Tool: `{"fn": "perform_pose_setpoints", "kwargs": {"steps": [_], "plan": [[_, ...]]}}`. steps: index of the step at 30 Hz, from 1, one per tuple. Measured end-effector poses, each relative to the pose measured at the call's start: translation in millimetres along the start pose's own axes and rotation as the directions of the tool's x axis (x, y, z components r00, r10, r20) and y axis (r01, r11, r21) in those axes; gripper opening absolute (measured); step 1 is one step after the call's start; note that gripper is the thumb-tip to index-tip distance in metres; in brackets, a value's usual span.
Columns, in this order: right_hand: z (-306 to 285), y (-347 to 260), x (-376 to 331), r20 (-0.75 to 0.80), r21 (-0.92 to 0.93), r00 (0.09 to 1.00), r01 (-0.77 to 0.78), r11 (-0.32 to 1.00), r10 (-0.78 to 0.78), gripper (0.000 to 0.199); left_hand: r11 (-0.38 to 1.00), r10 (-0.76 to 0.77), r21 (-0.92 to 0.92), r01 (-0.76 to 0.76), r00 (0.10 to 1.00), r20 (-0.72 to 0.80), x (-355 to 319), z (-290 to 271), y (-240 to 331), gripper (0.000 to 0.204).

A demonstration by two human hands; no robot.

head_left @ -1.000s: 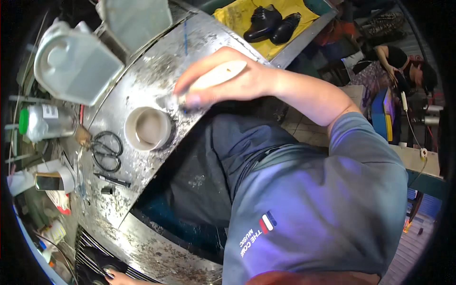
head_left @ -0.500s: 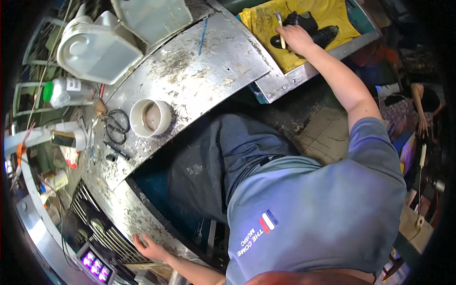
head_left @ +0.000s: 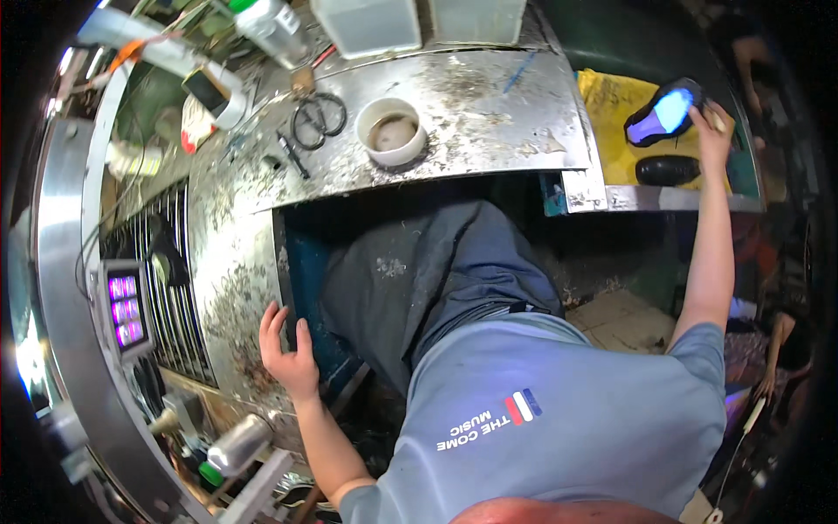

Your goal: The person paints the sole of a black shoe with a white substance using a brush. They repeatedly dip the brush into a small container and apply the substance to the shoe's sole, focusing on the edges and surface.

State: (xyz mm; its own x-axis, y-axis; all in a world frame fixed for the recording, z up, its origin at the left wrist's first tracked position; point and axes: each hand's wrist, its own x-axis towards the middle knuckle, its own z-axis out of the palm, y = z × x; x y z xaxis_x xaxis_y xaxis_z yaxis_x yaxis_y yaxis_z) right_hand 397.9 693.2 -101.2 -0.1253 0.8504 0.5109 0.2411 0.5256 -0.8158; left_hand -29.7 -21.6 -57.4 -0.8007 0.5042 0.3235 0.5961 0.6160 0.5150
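Note:
At the far right, my right hand [head_left: 710, 138] is closed at the end of a black shoe [head_left: 646, 122], turned so its underside shows bright blue-violet. A pale stick [head_left: 717, 120], like the handle of the brush seen before, sticks out between the same fingers; its bristles are hidden. Just below, a second black shoe [head_left: 668, 170] rests on a yellow cloth [head_left: 608, 94] lining a metal-edged tray. My left hand [head_left: 291, 354] holds nothing, its fingers apart, by the inner edge of the stained metal bench [head_left: 229, 297].
On the bench stand a white bowl [head_left: 391, 131] with brownish liquid, black-handled scissors [head_left: 318, 120], a black marker-like stick [head_left: 293, 155] and a blue stick [head_left: 520, 72]. Translucent containers [head_left: 365, 26] line the back. A small lit screen [head_left: 127, 307] sits beside a slatted grille at left.
The view has turned, shifting everything. My right hand has gone from holding the brush over the shoes to gripping one shoe, now turned underside up. My left hand stays empty.

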Motion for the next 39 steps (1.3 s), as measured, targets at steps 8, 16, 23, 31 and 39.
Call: {"fn": "perform_pose_setpoints", "kwargs": {"steps": [8,16,23,31,39], "plan": [[67,-245,-74,0.166,0.484,0.951,0.15,0.862,-0.259,0.045,0.707,-0.19,-0.666,0.239,0.971,0.146,20,-14,16,0.043],[180,-376,-189,0.726,0.623,0.597,-0.361,0.694,-0.341,0.06,0.581,0.562,-0.814,0.015,0.716,0.414,65,12,91,0.115],[270,-413,-228,0.913,0.395,0.222,-0.686,0.611,-0.341,0.057,0.358,0.597,-0.835,0.419,0.584,0.549,40,31,58,0.121],[302,-358,-167,0.754,0.185,0.576,0.277,0.943,-0.317,0.033,-0.16,0.334,-0.83,0.534,0.821,0.463,-79,69,-9,0.102],[356,-313,-164,0.854,0.034,0.416,0.555,0.831,-0.313,0.025,-0.479,-0.015,-0.659,0.58,0.745,0.667,-129,57,-11,0.105]]}}
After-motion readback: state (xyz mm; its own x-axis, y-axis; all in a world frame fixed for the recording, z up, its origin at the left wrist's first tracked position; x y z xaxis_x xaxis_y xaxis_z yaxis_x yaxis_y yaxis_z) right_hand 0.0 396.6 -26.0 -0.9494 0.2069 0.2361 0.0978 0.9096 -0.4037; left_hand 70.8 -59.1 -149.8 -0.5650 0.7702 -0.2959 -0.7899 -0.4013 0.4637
